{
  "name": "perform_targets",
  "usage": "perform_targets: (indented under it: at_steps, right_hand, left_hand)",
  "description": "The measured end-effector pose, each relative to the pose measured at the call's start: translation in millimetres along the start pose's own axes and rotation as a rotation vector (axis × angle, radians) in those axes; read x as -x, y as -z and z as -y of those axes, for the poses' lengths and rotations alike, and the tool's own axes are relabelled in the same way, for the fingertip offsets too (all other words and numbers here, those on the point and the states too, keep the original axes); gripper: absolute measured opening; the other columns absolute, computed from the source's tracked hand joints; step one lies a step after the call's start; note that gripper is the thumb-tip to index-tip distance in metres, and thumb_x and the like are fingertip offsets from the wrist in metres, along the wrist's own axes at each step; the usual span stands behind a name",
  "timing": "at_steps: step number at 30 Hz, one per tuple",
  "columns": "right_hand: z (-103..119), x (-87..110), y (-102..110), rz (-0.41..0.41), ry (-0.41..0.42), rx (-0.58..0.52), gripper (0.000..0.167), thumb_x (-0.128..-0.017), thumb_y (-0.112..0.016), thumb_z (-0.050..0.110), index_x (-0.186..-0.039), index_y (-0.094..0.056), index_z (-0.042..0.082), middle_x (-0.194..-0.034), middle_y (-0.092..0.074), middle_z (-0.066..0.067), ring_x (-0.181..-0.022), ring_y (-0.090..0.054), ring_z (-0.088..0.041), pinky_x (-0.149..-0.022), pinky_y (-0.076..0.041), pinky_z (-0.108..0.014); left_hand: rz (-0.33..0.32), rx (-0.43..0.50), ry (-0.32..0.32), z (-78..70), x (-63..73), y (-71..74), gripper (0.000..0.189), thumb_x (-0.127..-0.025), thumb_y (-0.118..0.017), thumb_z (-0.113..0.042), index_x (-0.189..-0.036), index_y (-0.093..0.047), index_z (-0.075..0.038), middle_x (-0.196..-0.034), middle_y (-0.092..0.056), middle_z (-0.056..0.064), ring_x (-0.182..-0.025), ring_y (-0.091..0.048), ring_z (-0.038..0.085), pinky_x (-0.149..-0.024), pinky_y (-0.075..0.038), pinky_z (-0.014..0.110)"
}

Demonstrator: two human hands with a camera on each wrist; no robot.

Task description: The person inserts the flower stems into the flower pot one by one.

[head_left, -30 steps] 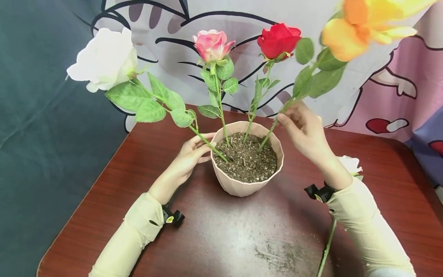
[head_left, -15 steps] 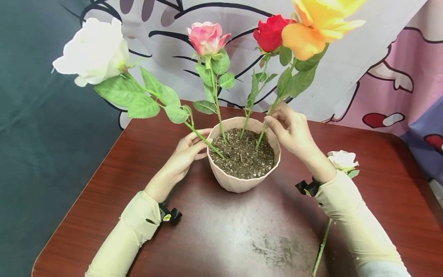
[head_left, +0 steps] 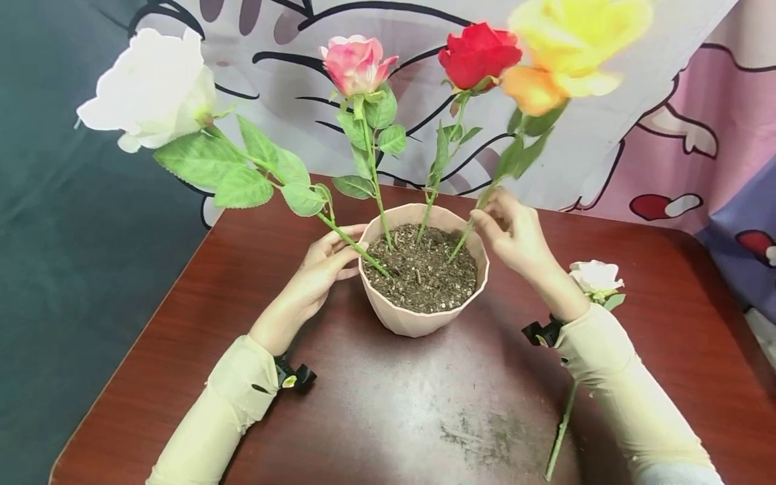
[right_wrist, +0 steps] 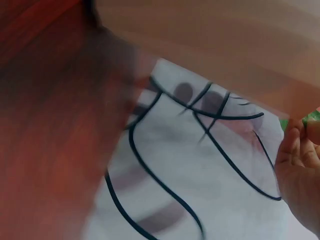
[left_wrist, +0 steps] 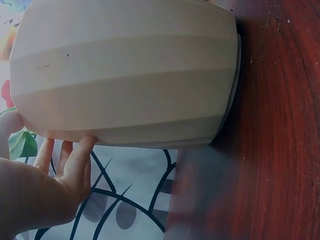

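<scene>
A pale pink faceted flowerpot (head_left: pixel 418 325) filled with soil stands on the table. My left hand (head_left: pixel 312 276) rests against its left side, fingertips on the outer wall and thumb at the rim. In the left wrist view, the fingers (left_wrist: pixel 77 160) reach the pot wall fairly straight. My right hand (head_left: pixel 515 232) pinches the green stem of a yellow-orange rose (head_left: pixel 566 54) between thumb and fingers; the stem's lower end is in the soil at the right. Also rising from the soil are a white rose (head_left: pixel 151 94) leaning left, a pink rose (head_left: pixel 358 65) and a red rose (head_left: pixel 479 57).
Another white rose (head_left: pixel 597 277) lies on the reddish-brown table (head_left: pixel 364 417) to the right, its stem partly hidden under the right forearm. Loose soil (head_left: pixel 485 434) is scattered in front of the pot. A cartoon-printed cloth (head_left: pixel 273 135) hangs behind the table.
The yellow-orange rose has tipped left toward the red one, then swung slightly back right, with my right hand on its stem. My left hand stays at the pot; the view has shifted slightly.
</scene>
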State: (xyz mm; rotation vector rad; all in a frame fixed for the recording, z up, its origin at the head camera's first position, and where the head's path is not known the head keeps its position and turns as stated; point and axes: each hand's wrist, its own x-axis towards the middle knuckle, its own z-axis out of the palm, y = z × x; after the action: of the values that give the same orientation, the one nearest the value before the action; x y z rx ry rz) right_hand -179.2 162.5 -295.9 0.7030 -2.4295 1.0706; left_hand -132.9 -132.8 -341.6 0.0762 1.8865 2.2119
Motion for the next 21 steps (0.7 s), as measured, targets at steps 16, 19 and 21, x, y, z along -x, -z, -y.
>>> perform_targets:
  at_steps: [16, 19, 21]
  right_hand:
    - [-8.3, -1.4, 2.6, 0.059, -0.130, -0.232, 0.011, -0.090, -0.060, 0.006, -0.094, -0.055, -0.003, -0.075, -0.065, 0.014, -0.067, -0.062, 0.002, -0.059, -0.046, -0.014]
    - [-12.1, 1.4, 5.6, 0.080, -0.173, -0.296, 0.015, -0.089, -0.061, 0.006, -0.101, -0.057, -0.003, -0.078, -0.066, 0.010, -0.071, -0.064, -0.001, -0.065, -0.049, -0.016]
    - [-15.9, 5.0, 8.4, 0.104, -0.195, -0.317, 0.020, -0.089, -0.062, 0.007, -0.107, -0.058, -0.001, -0.082, -0.067, 0.007, -0.076, -0.065, -0.003, -0.069, -0.050, -0.016]
  left_hand:
    - [0.007, -0.013, -0.015, -5.0, -0.2, 0.8, 0.043, -0.092, -0.054, -0.013, -0.134, -0.047, -0.009, -0.131, -0.051, 0.010, -0.106, -0.054, 0.009, -0.086, -0.049, 0.032]
    - [0.001, -0.021, -0.004, -3.5, 0.8, 0.6, 0.042, -0.093, -0.055, -0.013, -0.134, -0.047, -0.009, -0.132, -0.052, 0.009, -0.107, -0.055, 0.009, -0.086, -0.049, 0.032]
    - [-0.006, -0.021, 0.002, -1.8, 1.8, 0.7, 0.042, -0.093, -0.055, -0.014, -0.134, -0.048, -0.010, -0.132, -0.052, 0.009, -0.107, -0.054, 0.009, -0.085, -0.049, 0.032]
